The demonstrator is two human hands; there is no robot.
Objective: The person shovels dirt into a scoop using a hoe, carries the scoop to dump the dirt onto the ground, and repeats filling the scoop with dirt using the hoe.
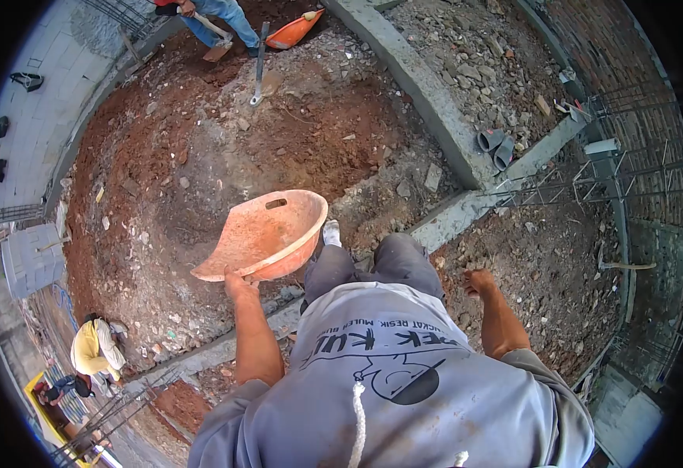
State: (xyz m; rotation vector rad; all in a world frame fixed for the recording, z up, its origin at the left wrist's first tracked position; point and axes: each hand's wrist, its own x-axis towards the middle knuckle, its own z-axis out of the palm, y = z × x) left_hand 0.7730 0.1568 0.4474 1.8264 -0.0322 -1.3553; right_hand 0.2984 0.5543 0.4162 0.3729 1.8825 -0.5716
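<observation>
My left hand (241,287) grips the near rim of a worn orange scoop-shaped basin (267,234), held out over the ground on the left. The basin has a slot handle at its far rim and looks empty apart from dirt stains. My right hand (478,284) hangs on the right above rubble, fingers curled inward; whether anything small is in it is too small to make out. One light-coloured shoe (331,233) shows beside the basin.
Concrete beams (411,93) cross the rubble. A long-handled tool (259,66) stands near a second orange basin (293,31). A person in jeans (236,19) holds a hoe at the top; another person in yellow (95,347) bends at lower left. Rebar (544,191) juts out right.
</observation>
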